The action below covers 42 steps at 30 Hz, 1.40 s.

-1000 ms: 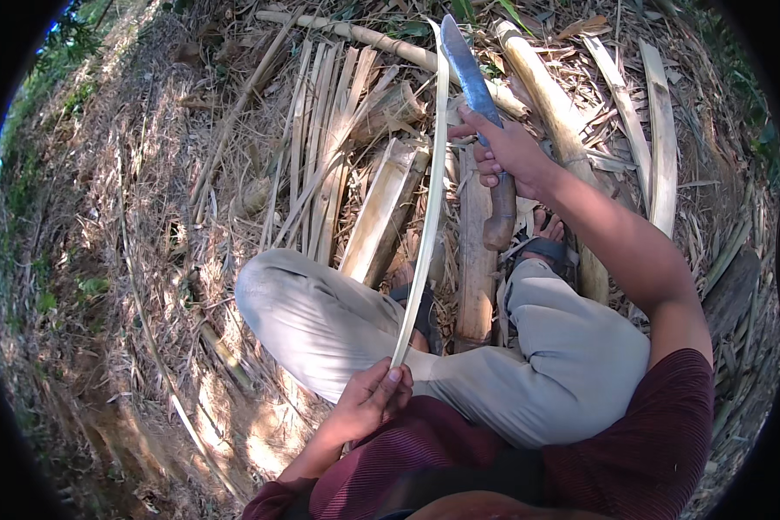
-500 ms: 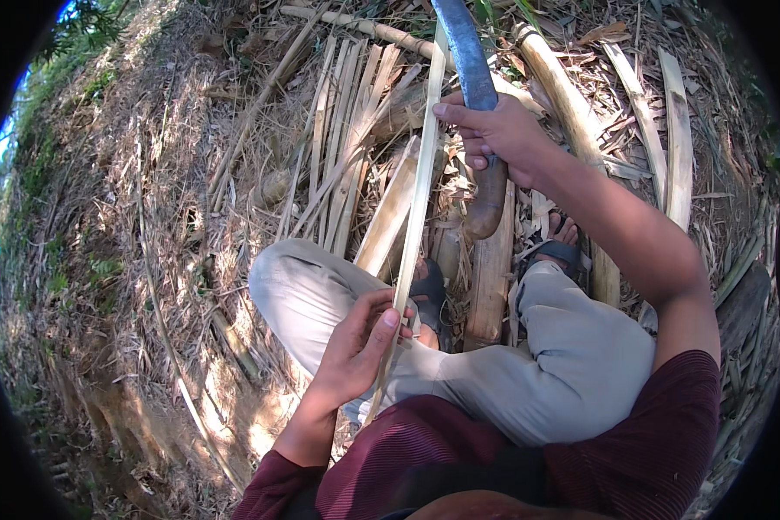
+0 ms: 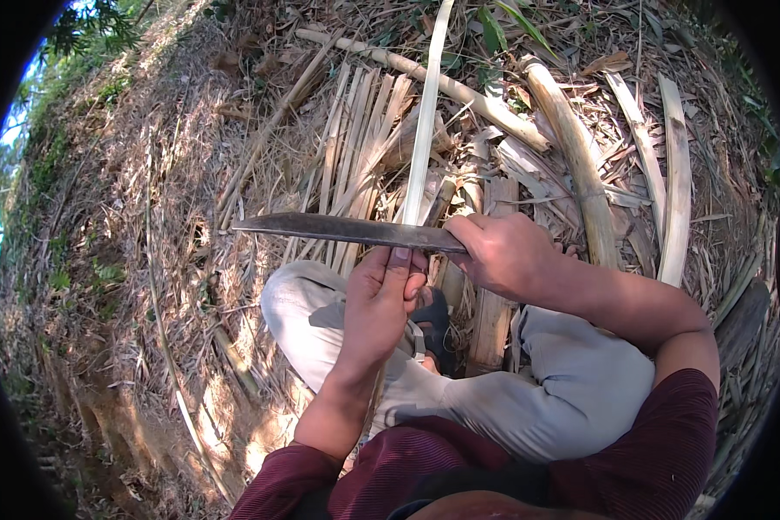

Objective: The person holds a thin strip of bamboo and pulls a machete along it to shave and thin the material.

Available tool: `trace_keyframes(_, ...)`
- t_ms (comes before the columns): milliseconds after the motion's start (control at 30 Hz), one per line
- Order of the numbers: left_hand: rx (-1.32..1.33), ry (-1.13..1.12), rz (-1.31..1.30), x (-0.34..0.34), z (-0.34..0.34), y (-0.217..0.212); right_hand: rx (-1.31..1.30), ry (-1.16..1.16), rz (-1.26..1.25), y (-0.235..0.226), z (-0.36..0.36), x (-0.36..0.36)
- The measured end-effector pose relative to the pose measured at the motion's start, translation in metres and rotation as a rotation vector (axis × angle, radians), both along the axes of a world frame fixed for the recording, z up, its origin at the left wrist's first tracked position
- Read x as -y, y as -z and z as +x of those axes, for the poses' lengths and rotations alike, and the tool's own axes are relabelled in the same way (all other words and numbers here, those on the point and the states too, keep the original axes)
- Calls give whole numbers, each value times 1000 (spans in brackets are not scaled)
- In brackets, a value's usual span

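My left hand (image 3: 385, 299) is closed around a long pale bamboo strip (image 3: 425, 130), thumb on top, just under the blade. The strip runs away from me to the far edge, and its near end passes below my left wrist. In my right hand (image 3: 504, 256) is a machete (image 3: 347, 230); my fingers wrap its handle, which is hidden. Its dark blade lies crosswise over the strip, tip pointing left. Blade and strip seem to touch just beyond my left thumb.
Several split bamboo strips (image 3: 355, 130) lie in a bundle beyond my left knee. A thick bamboo pole (image 3: 572, 156) and split pieces (image 3: 674, 173) lie at the right. Another pole (image 3: 425, 76) crosses the far ground. A wood block (image 3: 491, 329) sits between my sandalled feet, among dry litter.
My right hand has come nearer, and the machete has turned from pointing away to lying across the strip, pointing left. My left hand has shifted slightly farther forward along with the strip.
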State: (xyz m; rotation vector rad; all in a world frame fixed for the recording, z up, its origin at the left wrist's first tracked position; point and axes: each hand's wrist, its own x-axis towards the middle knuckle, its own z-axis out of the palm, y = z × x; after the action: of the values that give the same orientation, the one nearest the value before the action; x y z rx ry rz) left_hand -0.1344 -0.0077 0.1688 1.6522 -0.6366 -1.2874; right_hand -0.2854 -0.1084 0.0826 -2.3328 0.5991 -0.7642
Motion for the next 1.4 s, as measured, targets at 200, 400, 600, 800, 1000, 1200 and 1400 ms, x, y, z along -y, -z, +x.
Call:
trace_keyframes(200, 209, 22, 38, -5, -8, 10, -27, 19, -239, 21, -1, 21)
trace_keyframes(400, 145, 36, -3, -7, -7, 13, 40, 78, -384, 31, 2, 29)
trace_keyframes(600, 136, 65, 64, -29, -3, -18, -212, 693, 66, 49, -78, 157)
trace_keyframes(800, -61, -74, -9, 9, 24, -9, 70, 436, 141, 11, -18, 51)
trace_keyframes(1000, -234, -57, 1, 16, 9, -24, 129, 112, -122, 6, 7, 8)
trace_keyframes(1200, -571, -18, -48, 17, 17, -23, 201, 126, -279, -6, 12, 21)
trace_keyframes(1400, -759, 57, -29, 9, 21, -12, 190, 209, -405, 5, 10, 52)
